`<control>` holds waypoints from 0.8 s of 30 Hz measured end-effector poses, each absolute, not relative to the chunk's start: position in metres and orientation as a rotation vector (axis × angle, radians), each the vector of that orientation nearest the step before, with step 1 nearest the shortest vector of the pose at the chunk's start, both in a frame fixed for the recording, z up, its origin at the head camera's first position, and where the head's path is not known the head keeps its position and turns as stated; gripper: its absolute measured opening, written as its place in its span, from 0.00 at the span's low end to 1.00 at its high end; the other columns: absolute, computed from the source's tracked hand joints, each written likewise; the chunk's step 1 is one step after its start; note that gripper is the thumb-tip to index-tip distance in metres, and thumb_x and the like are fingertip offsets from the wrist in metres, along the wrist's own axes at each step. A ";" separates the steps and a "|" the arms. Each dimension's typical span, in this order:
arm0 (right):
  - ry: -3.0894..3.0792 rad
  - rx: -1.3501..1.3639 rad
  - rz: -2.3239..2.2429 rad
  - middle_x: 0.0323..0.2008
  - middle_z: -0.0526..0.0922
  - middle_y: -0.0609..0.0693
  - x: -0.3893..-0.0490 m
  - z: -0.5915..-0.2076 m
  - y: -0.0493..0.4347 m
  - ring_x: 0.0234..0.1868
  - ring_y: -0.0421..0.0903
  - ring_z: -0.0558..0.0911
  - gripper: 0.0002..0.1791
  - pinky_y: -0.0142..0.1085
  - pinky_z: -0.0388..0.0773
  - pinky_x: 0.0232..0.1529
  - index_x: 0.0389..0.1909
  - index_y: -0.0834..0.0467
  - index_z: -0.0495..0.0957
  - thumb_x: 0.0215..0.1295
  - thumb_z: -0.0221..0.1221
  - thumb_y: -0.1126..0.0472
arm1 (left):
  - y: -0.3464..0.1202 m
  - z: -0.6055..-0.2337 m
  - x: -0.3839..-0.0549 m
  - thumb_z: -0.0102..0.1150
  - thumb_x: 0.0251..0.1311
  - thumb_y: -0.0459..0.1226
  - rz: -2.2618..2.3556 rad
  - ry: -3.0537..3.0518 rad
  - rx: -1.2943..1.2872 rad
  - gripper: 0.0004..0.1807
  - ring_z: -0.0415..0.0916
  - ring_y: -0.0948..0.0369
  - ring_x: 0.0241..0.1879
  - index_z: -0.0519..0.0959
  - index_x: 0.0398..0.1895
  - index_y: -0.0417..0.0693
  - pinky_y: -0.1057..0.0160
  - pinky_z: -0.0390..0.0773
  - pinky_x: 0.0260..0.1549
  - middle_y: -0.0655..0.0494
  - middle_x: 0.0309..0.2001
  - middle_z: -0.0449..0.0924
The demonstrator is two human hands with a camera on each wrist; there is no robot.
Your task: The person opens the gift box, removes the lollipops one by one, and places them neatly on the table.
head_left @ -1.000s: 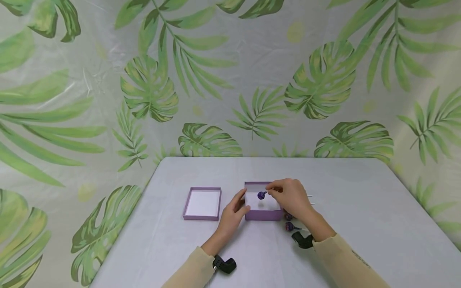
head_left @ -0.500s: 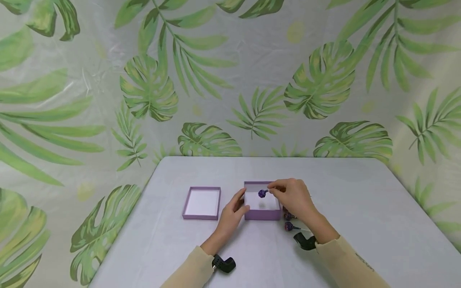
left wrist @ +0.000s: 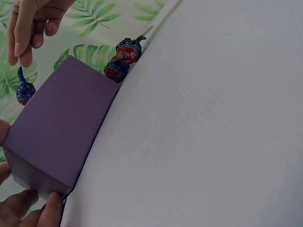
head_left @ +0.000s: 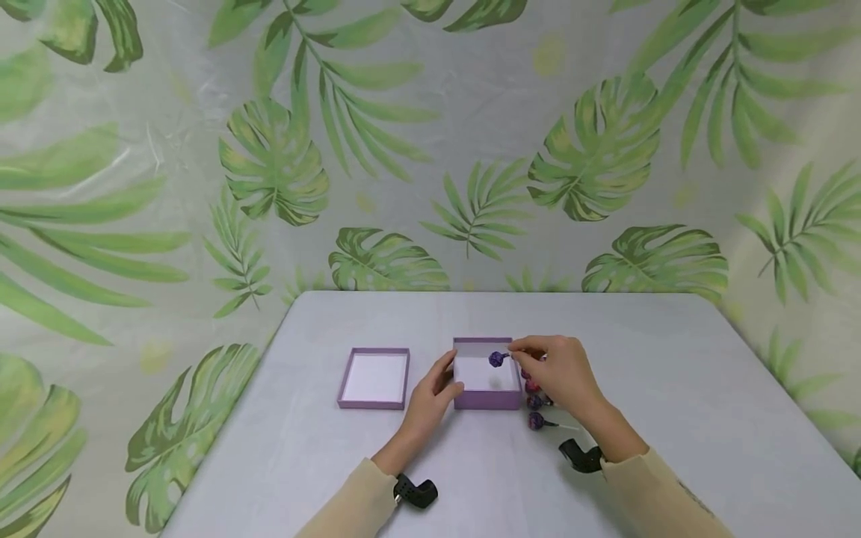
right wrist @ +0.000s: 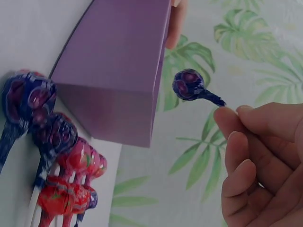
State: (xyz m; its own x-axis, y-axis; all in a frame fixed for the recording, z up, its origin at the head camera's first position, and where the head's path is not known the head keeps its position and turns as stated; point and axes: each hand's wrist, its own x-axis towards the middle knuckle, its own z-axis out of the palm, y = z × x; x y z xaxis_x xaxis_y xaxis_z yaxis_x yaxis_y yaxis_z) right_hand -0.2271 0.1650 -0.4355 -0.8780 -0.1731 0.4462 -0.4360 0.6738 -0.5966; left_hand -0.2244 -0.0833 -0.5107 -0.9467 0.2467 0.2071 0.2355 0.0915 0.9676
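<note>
In my right hand [head_left: 561, 373], thumb and fingertips pinch the stick end of a lollipop [head_left: 496, 359] in a dark blue-purple wrapper. Its round head points left, above the uncovered purple box [head_left: 487, 400] and apart from it; the right wrist view shows the same lollipop [right wrist: 188, 85] beyond the rim. Against the box's left side rests my left hand [head_left: 425, 403], its fingers along the wall and its thumb near the front corner. Several lollipops [head_left: 536, 421] in blue and red wrappers lie right of the box, partly hidden by my right hand in the head view.
A shallow purple lid [head_left: 373, 379] with a white inside lies left of the box. White cloth [head_left: 639, 344] covers the table, and a leaf-patterned curtain [head_left: 484, 134] hangs behind it. Black wrist cameras [head_left: 415, 492] sit on both wrists.
My right hand has shifted slightly right and up with the lollipop, uncovering more of the lollipops beside the box. The left hand stays against the box.
</note>
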 end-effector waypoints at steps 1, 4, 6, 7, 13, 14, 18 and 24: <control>-2.533 0.479 1.031 0.32 0.88 0.40 -0.226 -0.436 0.167 0.19 0.40 0.74 0.06 0.32 0.68 0.16 0.39 0.49 0.90 0.64 0.68 0.60 | -0.083 -0.514 -0.226 0.56 0.70 0.33 2.053 2.308 0.511 0.33 0.62 0.45 0.71 0.61 0.77 0.47 0.50 0.63 0.69 0.45 0.75 0.61; -2.519 0.476 1.030 0.30 0.87 0.39 -0.222 -0.436 0.172 0.19 0.39 0.73 0.05 0.32 0.66 0.16 0.40 0.49 0.90 0.64 0.68 0.59 | -0.083 -0.528 -0.233 0.57 0.70 0.36 2.053 2.314 0.512 0.33 0.62 0.47 0.72 0.62 0.78 0.52 0.51 0.63 0.70 0.49 0.75 0.60; -2.525 0.467 1.041 0.29 0.87 0.38 -0.220 -0.436 0.176 0.17 0.39 0.71 0.05 0.32 0.63 0.13 0.40 0.48 0.90 0.65 0.68 0.59 | -0.082 -0.538 -0.238 0.57 0.70 0.38 2.052 2.319 0.504 0.33 0.62 0.50 0.72 0.62 0.78 0.57 0.53 0.63 0.70 0.53 0.75 0.60; -2.529 0.461 1.045 0.28 0.86 0.38 -0.218 -0.436 0.178 0.15 0.39 0.69 0.05 0.32 0.60 0.12 0.40 0.47 0.90 0.65 0.68 0.58 | -0.082 -0.542 -0.241 0.57 0.70 0.38 2.054 2.319 0.498 0.33 0.62 0.51 0.72 0.62 0.77 0.59 0.54 0.63 0.70 0.54 0.75 0.61; -2.540 0.418 1.062 0.26 0.85 0.37 -0.212 -0.439 0.191 0.18 0.41 0.72 0.05 0.32 0.62 0.12 0.40 0.46 0.90 0.66 0.67 0.55 | -0.082 -0.539 -0.238 0.57 0.70 0.38 2.065 2.306 0.479 0.33 0.61 0.50 0.72 0.62 0.78 0.57 0.53 0.62 0.70 0.53 0.76 0.60; -2.540 0.415 1.064 0.27 0.86 0.37 -0.211 -0.440 0.193 0.21 0.42 0.74 0.05 0.32 0.65 0.12 0.40 0.47 0.90 0.67 0.66 0.55 | -0.082 -0.536 -0.236 0.57 0.70 0.37 2.062 2.304 0.474 0.33 0.61 0.49 0.72 0.62 0.78 0.55 0.52 0.62 0.70 0.52 0.76 0.59; -2.547 0.390 1.062 0.31 0.87 0.38 -0.207 -0.444 0.200 0.27 0.42 0.79 0.06 0.33 0.73 0.18 0.41 0.46 0.89 0.67 0.66 0.52 | -0.084 -0.518 -0.228 0.56 0.70 0.34 2.034 2.309 0.481 0.33 0.61 0.45 0.72 0.61 0.78 0.49 0.51 0.63 0.69 0.47 0.76 0.59; -2.567 0.326 1.037 0.32 0.88 0.40 -0.197 -0.452 0.211 0.30 0.43 0.81 0.05 0.34 0.76 0.20 0.39 0.45 0.89 0.67 0.66 0.53 | -0.083 -0.522 -0.232 0.56 0.70 0.34 2.033 2.315 0.501 0.33 0.62 0.45 0.71 0.62 0.78 0.50 0.52 0.64 0.69 0.47 0.76 0.59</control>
